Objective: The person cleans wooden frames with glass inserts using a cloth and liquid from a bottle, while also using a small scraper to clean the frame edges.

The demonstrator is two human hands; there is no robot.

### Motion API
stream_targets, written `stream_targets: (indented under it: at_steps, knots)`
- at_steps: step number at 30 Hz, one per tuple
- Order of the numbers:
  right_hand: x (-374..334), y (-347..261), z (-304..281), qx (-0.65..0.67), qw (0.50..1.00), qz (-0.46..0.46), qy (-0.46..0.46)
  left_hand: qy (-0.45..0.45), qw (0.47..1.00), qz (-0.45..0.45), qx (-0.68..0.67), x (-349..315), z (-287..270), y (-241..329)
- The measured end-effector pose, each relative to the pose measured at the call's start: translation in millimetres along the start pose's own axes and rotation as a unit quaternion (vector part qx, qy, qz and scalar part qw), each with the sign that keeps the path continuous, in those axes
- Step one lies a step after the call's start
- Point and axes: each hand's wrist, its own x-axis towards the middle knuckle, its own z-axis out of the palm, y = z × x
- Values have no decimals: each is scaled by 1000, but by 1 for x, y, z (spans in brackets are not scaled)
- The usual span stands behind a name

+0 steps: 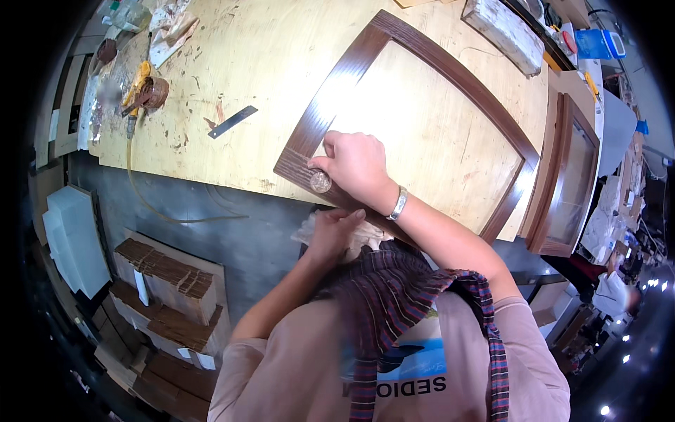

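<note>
Head view: near the surface's (190, 151) left edge you have a brown-stained cup (156, 91); further right, a dark flat blade (233, 122); your brown wooden frame (341, 81) lies at the front edge, a small round piece (320, 182) over its near left corner; your left hand (329, 235) bends its fingers against whitish cloth (369, 235), grip undetermined; your right hand (357, 165) has curled fingers above the frame, grasp undetermined; a glazed frame (549, 183) is at the right edge
</note>
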Motion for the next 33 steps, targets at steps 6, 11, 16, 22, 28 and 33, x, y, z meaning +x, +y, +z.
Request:
stream_targets:
  at_steps: [6,11,16,22,28,33]
  knots:
    - [3,2,-1,-4,1000,-5,-1,-20,998,-2,65,-2,-3,8]
    - [0,0,4,-3,1000,-6,12,-58,998,9,38,7,-14,-10]
    - [0,5,9,-11,999,-10,52,-45,999,13,12,4,-4,-5]
    - [30,4,-21,-18,991,59,115,-34,997,25,69,9,-16,-15]
    - [50,13,-30,24,992,102,77,-13,997,22,69,-2,-5,-1]
    - [50,18,-30,22,994,93,57,-17,996,8,87,-1,-10,-3]
